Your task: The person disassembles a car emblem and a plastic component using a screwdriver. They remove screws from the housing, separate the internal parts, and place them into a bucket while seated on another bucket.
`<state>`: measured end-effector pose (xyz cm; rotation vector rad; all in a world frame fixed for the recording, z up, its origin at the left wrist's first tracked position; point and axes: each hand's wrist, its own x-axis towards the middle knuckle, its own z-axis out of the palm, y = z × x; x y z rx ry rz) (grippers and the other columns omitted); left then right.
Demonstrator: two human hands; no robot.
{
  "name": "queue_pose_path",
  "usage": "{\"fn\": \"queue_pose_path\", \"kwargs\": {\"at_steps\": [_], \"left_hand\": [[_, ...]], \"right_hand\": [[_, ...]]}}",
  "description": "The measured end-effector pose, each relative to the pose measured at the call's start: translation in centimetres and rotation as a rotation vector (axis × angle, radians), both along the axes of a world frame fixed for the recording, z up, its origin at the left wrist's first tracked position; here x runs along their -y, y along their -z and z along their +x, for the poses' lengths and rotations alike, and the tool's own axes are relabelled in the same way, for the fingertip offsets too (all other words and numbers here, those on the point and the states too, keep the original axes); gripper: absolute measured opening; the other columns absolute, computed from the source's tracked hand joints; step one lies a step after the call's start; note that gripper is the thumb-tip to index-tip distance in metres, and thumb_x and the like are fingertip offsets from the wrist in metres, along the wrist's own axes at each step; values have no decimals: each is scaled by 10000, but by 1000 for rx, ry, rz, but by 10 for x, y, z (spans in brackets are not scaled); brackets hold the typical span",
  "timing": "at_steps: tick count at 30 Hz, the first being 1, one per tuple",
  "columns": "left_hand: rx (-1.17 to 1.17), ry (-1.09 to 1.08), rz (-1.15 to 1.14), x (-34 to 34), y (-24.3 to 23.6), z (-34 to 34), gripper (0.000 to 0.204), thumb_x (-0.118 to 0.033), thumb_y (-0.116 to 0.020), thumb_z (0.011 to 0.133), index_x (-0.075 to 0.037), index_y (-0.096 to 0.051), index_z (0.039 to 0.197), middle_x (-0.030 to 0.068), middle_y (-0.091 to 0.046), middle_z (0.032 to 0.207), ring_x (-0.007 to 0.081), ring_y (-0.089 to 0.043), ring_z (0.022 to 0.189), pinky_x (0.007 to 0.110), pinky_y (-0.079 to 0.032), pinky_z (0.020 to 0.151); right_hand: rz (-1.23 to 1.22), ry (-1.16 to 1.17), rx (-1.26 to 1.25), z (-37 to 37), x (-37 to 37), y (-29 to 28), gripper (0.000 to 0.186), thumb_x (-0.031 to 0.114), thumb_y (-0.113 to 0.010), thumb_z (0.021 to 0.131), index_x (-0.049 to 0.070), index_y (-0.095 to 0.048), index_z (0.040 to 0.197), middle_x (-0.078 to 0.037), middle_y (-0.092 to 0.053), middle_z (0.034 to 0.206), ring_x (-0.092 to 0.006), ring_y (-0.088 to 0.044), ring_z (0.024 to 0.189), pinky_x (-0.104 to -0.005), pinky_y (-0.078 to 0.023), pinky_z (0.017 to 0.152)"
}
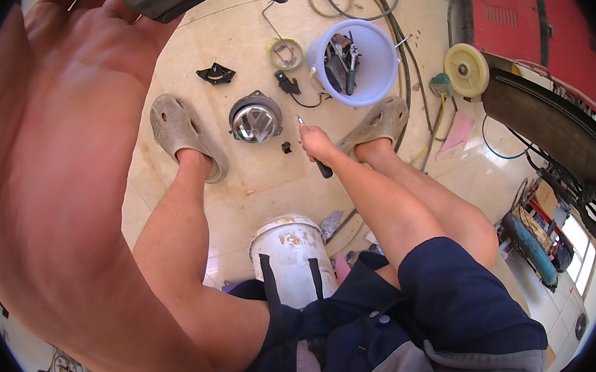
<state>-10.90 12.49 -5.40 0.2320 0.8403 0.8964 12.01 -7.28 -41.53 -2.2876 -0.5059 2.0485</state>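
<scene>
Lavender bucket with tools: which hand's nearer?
Right. The right hand is on the near side of the bucket, slightly left; the left hand is raised near the camera, well left.

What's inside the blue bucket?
In the bucket lie a green-handled tool, dark pieces and something reddish, heaped toward its left side. Whatever is under that heap is covered, so I can't tell.
</scene>
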Motion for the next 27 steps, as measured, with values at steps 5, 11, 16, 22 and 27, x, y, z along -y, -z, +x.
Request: {"fn": "queue_pose_path", "kwargs": {"at_steps": [5,11,16,22,27], "left_hand": [[5,17,9,-12,4,-2,447,-239,-527,1014,91,-453,1306,270,-580,1281,337,-570,1207,411,-470,1040],[9,19,13,-22,7,-3,458,-231,-521,1017,99,-446,1325,281,-574,1296,345,-568,1224,417,-470,1056],[47,18,37,-30,3,-12,467,-225,-516,1020,106,-441,1341,290,-570,1309,352,-566,1239,422,-470,1070],[197,-2,84,-46,-19,-13,479,-217,-510,1023,114,-434,1359,300,-565,1324,360,-564,1256,427,-469,1086],[-62,-401,42,-39,-22,13,468,-270,-575,979,119,-527,1235,265,-658,1174,334,-666,1083,401,-526,993]], "right_hand": [[68,-134,124,-2,4,6,508,420,-385,1042,-2,-534,801,-78,-522,633,-195,-495,441,-376,-443,430],[40,-103,132,-1,11,21,495,407,-441,1035,-28,-570,837,-106,-559,691,-195,-498,465,-363,-446,440],[-397,445,-344,14,12,18,364,326,-549,1025,68,-520,770,-105,-630,867,-197,-547,580,-338,-480,498],[-464,627,-448,21,0,-55,392,354,-522,1039,94,-485,749,-121,-641,939,-241,-636,792,-426,-601,721],[-134,534,-619,21,-44,-163,238,237,-578,1018,91,-508,844,-125,-637,936,-206,-626,767,-346,-564,695]]}}
